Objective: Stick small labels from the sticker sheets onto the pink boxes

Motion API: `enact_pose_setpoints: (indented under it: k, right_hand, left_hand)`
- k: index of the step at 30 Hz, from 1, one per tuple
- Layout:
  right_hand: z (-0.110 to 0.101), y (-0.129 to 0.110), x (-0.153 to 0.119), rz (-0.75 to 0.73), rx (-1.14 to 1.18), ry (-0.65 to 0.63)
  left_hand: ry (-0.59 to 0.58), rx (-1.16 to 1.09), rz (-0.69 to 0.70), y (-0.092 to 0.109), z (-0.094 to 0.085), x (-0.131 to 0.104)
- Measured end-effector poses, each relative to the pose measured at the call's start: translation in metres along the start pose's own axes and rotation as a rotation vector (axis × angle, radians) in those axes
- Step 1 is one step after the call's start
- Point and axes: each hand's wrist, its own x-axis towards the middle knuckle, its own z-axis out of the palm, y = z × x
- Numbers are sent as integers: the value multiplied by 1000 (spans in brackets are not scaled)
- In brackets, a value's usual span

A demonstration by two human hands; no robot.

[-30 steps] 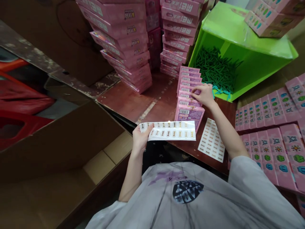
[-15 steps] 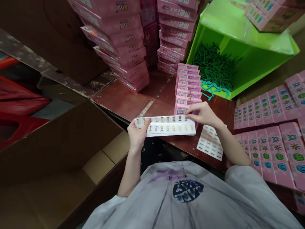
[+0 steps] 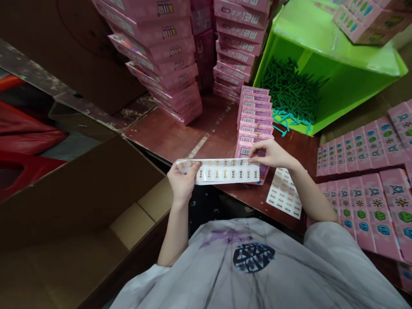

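A folded white sticker sheet (image 3: 229, 171) with rows of small oval gold-and-dark labels is stretched level above the table's front edge. My left hand (image 3: 182, 182) grips its left end, thumb on top. At the upper right edge of the sheet, the thumb and fingers of my right hand (image 3: 268, 153) are pinched together. Whether a loose label is between those fingertips I cannot tell. Just behind the sheet stands a row of pink boxes (image 3: 255, 116) with barcodes, overlapped in part by the sheet and my right hand. Another sticker sheet (image 3: 285, 195) lies flat under my right forearm.
Tall stacks of pink boxes (image 3: 175, 51) rise at the back of the red-brown table (image 3: 154, 133). A bright green bin (image 3: 341, 94) on its side holds many green sticks (image 3: 289, 90). More pink boxes (image 3: 363, 210) line the right. An open cardboard carton (image 3: 80, 184) stands at left.
My left hand and the sheet have shifted slightly left, and the sheet now lies more level. My right hand stays near the sheet's upper right edge.
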Motion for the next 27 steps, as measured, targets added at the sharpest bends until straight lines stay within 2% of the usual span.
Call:
enact_pose_setpoints:
  k: [7, 12, 16, 17, 19, 22, 24, 27]
  right_hand:
    - [2, 6, 2, -107, -46, 40]
    - [7, 11, 3, -213, -118, 216]
    - [7, 11, 5, -269, -98, 280]
    - [4, 12, 8, -255, -60, 306]
    - [-9, 18, 16, -189, -15, 437]
    - [-40, 38, 38, -42, -154, 638]
    - [-61, 57, 55, 21, -286, 632]
    - [-81, 84, 75, 67, -367, 533]
  left_hand:
    - [-15, 5, -50, -9, 3, 6]
    - [-30, -31, -118, -13, 6, 9]
    - [-26, -57, -160, -16, 11, 10]
    - [-33, -64, -171, -16, 12, 11]
    - [-40, -60, -180, -17, 15, 11]
    - [-32, -13, -159, -16, 19, 11]
    - [-34, 5, -150, -15, 21, 11]
    - [-36, 11, -153, -15, 21, 12]
